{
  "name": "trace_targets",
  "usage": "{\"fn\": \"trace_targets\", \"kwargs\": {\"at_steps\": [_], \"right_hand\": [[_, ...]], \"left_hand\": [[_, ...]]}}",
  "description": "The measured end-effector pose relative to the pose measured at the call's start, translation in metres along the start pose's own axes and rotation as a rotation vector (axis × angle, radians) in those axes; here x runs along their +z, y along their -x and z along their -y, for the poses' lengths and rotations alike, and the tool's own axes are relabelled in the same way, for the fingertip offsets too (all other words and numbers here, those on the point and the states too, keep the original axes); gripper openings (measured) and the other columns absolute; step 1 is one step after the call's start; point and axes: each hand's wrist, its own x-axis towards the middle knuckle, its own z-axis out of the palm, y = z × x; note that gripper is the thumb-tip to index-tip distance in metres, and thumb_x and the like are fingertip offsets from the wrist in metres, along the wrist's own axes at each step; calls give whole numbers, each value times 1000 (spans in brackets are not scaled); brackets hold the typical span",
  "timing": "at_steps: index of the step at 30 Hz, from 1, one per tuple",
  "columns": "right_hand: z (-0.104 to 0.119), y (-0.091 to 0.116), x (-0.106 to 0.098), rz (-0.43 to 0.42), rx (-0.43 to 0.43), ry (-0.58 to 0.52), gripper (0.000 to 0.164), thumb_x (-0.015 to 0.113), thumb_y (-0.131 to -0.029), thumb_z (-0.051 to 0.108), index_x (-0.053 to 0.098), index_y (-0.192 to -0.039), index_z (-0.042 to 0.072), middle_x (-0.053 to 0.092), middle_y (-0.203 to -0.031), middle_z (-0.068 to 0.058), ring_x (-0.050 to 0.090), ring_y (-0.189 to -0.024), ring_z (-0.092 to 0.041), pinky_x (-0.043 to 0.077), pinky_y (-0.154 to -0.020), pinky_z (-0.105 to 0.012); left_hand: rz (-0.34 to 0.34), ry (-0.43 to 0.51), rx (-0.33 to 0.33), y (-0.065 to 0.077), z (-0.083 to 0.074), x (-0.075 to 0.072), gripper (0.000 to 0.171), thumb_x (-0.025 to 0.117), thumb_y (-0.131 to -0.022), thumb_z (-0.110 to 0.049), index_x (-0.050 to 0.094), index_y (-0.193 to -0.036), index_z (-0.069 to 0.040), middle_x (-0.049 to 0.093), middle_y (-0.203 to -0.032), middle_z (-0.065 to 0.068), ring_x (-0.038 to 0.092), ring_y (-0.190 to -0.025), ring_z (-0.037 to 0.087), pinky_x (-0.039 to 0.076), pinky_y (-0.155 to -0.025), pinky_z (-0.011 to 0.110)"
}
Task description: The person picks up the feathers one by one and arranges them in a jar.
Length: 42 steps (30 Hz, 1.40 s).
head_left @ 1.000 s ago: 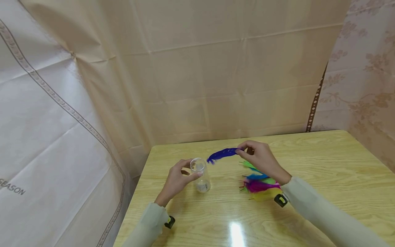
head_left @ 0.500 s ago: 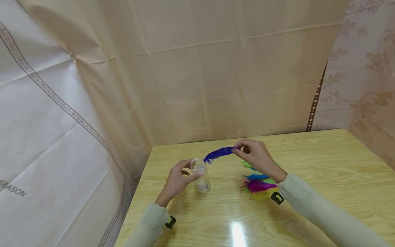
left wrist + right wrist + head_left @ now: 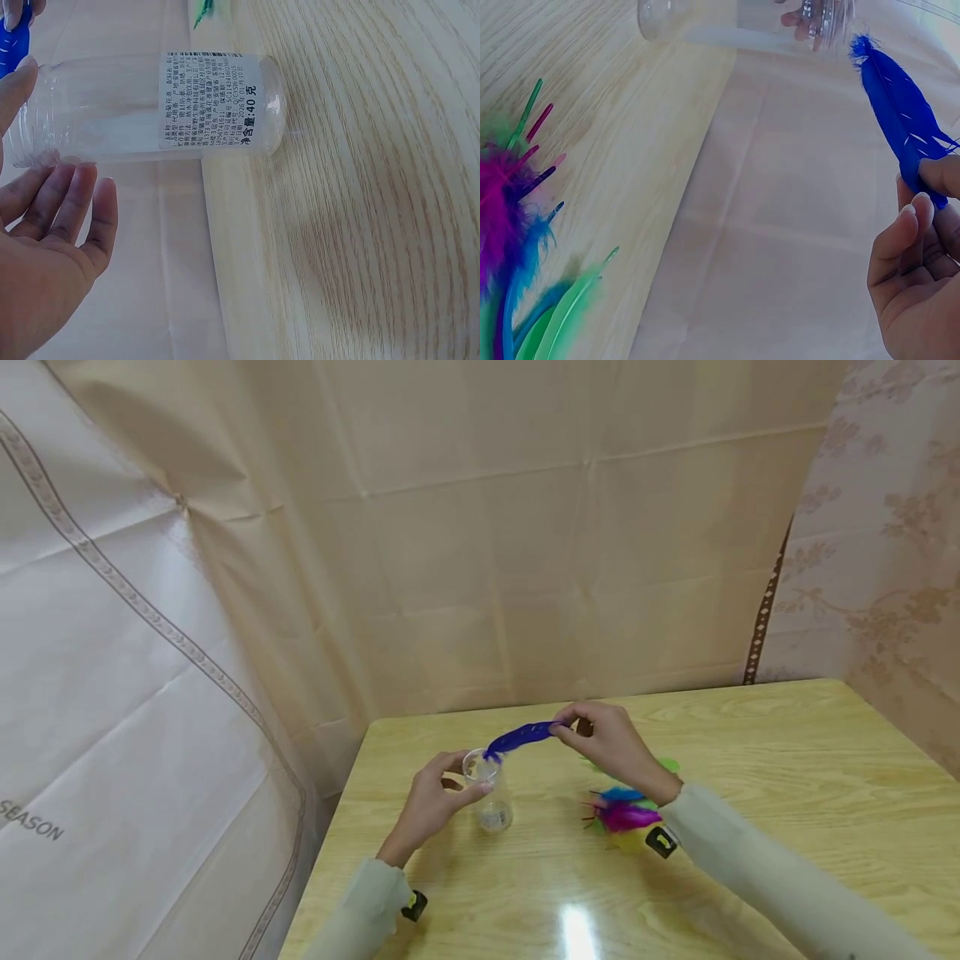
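My left hand [image 3: 435, 799] grips a clear plastic jar [image 3: 492, 802] near its open mouth, thumb on one side and fingers on the other. The jar stands upright on the wooden table, and a printed white label [image 3: 210, 101] shows on its lower part in the left wrist view. Between thumb and fingertips, my right hand [image 3: 609, 743] pinches a dark blue feather [image 3: 521, 737] by one end. The feather slants down to the left, and its fluffy end overlaps the jar's mouth in the head view. In the right wrist view that blue feather [image 3: 900, 105] points toward the jar's rim.
A loose pile of feathers [image 3: 626, 814] in pink, blue, green and yellow lies under my right forearm, partly hidden by it. The wooden table [image 3: 780, 777] ends at the back against a beige cloth curtain [image 3: 480, 568].
My right hand has moved left with the blue feather, bringing its fluffy end from beside the jar to over the mouth. My left hand and the jar have stayed in place.
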Motion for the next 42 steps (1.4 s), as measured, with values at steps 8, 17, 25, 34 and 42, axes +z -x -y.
{"fn": "trace_targets", "kwargs": {"at_steps": [8,17,25,34,42], "right_hand": [[3,-5,9,-2,-40,20,3,75,-96,13,77,-98,14,67,-82,8,54,-64,-13,45,-58,-26],[5,-10,17,16,-78,13,4,76,-95,10,77,-98,13,70,-86,7,57,-66,-11,48,-59,-25],[6,-14,23,42,-114,15,6,75,-95,9,77,-99,13,72,-90,7,56,-68,-9,48,-60,-25],[10,-19,29,69,-129,55,6,74,-95,9,77,-99,13,72,-92,6,58,-69,-12,49,-60,-26],[15,-25,36,86,-163,68,6,74,-96,9,77,-99,13,71,-90,8,55,-66,-8,47,-57,-25]], "left_hand": [[-2,6,17,2,-3,0,57,85,-86,-42,65,-136,-24,66,-123,7,59,-109,17,53,-89,40],[1,-3,10,1,-2,0,57,84,-85,-46,66,-135,-24,65,-120,-4,60,-109,15,53,-89,39],[-8,3,13,1,-3,0,55,85,-86,-39,66,-135,-22,65,-118,-6,60,-108,16,52,-87,38],[-33,17,-8,0,-7,1,52,87,-86,-29,68,-133,-19,66,-116,-4,60,-107,19,52,-88,44],[-7,-4,3,0,-3,-1,56,85,-86,-41,66,-134,-22,65,-119,-5,60,-109,17,53,-88,39]]}}
